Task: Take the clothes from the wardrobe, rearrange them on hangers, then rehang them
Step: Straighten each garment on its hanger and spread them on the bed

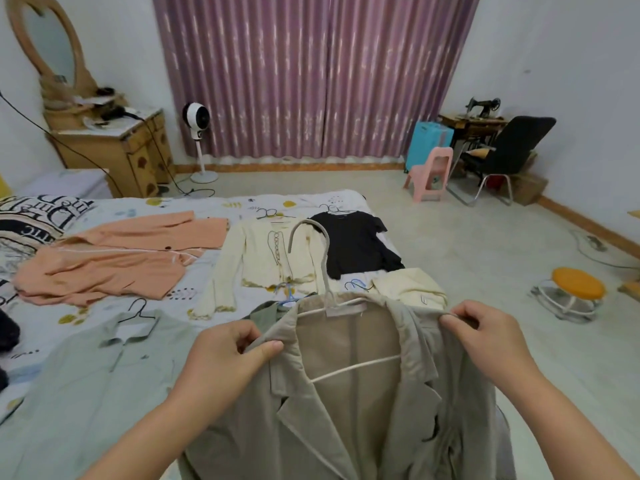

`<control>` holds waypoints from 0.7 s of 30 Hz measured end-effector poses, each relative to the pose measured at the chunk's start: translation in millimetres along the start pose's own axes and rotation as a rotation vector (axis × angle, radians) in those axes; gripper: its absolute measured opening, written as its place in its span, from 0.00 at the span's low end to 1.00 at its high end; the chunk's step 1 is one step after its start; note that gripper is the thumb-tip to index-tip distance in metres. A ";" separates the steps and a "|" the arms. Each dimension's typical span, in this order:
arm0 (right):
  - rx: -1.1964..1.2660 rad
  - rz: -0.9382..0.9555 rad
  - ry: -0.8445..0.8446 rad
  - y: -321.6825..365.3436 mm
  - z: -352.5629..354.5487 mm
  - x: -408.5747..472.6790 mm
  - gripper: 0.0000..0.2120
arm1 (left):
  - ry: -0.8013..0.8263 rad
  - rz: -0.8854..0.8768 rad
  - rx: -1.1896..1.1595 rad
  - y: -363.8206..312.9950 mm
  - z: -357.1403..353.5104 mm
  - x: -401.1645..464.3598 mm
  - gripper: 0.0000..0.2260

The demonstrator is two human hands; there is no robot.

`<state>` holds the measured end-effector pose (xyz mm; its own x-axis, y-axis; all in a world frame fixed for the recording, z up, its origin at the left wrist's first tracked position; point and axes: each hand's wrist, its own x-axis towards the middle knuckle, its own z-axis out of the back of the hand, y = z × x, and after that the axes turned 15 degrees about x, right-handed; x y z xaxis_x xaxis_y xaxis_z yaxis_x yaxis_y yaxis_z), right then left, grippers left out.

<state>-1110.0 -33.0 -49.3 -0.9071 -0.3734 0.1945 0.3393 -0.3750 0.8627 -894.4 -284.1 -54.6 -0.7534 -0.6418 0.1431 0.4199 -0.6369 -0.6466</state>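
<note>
Beige jacket on hanger, shoulders pinched by left hand and right hand, bed beyond.

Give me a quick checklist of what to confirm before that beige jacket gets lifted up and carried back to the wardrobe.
1. Hanger inside the beige jacket: ok, its bars show through the open neck.
2. Hook free to catch a rail: ok, it stands clear above the collar.
3. Left hand grips the left shoulder seam: ok.
4. Right hand pinches the right shoulder: ok.
5. Collar lying flat: not ok, it looks rumpled at the back.
6. Jacket buttoned so it won't slide off: cannot tell.
</note>
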 end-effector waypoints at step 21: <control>-0.501 -0.351 0.431 -189.3 -338.4 242.9 0.29 | 0.108 0.122 0.269 240.8 -227.5 391.8 0.12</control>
<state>-1310.3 -339.8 -323.3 -0.8401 -0.4208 -0.3422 0.2137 -0.8367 0.5043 -1203.6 -591.8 -324.7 -0.7328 -0.6803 -0.0134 0.6183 -0.6576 -0.4306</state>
